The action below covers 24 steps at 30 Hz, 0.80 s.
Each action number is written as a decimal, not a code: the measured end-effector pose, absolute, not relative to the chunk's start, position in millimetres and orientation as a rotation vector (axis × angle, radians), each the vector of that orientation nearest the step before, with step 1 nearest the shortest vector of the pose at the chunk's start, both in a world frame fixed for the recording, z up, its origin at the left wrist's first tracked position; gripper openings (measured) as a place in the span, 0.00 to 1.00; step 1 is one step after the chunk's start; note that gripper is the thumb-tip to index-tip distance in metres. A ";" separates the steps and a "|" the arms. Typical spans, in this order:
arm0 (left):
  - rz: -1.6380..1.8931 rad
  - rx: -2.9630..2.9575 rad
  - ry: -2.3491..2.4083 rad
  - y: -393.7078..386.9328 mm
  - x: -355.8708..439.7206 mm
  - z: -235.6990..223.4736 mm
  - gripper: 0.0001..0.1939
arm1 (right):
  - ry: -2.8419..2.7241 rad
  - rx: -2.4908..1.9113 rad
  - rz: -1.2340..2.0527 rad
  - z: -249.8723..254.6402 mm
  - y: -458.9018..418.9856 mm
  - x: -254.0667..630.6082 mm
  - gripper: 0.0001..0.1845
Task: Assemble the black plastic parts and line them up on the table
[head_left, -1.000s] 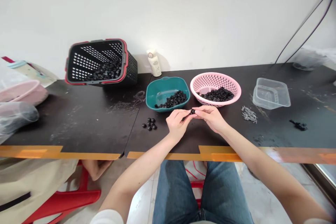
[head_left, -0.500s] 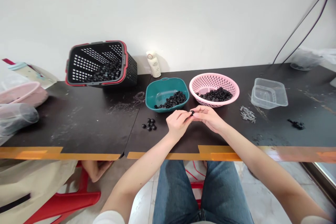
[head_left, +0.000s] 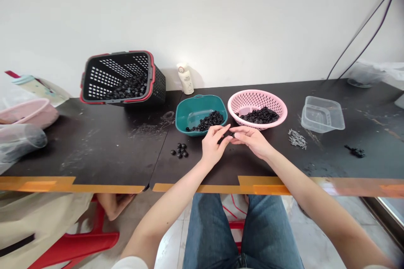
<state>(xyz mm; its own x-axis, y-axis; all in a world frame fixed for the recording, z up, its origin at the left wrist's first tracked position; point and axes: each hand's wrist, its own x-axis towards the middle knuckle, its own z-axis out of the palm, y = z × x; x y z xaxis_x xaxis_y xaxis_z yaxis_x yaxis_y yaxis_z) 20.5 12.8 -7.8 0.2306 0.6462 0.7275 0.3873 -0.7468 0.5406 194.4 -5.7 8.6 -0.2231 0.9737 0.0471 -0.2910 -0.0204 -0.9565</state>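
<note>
My left hand (head_left: 213,146) and my right hand (head_left: 252,140) meet over the black table (head_left: 110,151), just in front of a teal bowl (head_left: 191,111) and a pink colander (head_left: 257,97). Both vessels hold small black round parts. The fingertips of both hands pinch one small black part (head_left: 231,134) between them. The left hand's fingers look looser than the right's. A little cluster of black round parts (head_left: 179,149) lies on the table left of my left hand.
A black basket with a red rim (head_left: 121,77) holding more black parts leans at the back left. A white bottle (head_left: 186,78) stands behind the bowl. A clear plastic tub (head_left: 322,114), grey pins (head_left: 296,138) and a black piece (head_left: 355,151) lie right. Another person's arm (head_left: 113,204) shows under the table.
Both hands stayed together on the small black part. My left hand's fingers have stretched out somewhat; the camera view has shifted slightly.
</note>
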 end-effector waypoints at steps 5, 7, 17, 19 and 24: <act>1.430 2.271 0.861 15.3 22.6 -11.1 0.17 | -1.201 -0.801 1.382 9.2 -6.3 196.2 0.18; 1.477 2.212 0.823 15.5 23.5 -12.2 0.15 | -1.228 -0.792 1.346 9.2 -7.6 195.3 0.15; 1.635 2.102 0.835 11.7 23.9 -11.6 0.11 | -1.254 -0.834 1.307 9.3 -11.6 190.7 0.10; 1.647 2.104 0.826 11.6 23.7 -11.7 0.12 | -1.255 -0.827 1.319 9.8 -11.0 192.0 0.10; 1.582 2.100 0.802 12.1 24.2 -11.9 0.11 | -1.322 -0.859 1.321 13.0 -9.0 198.1 0.10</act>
<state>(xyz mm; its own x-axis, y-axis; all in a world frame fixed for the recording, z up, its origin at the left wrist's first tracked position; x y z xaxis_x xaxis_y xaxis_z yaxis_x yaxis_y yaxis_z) 24.2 12.1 -11.9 0.1990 0.6489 0.7344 0.2084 -0.7603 0.6153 198.1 -9.0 13.0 -0.2110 0.9617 0.1748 -0.1743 0.1389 -0.9748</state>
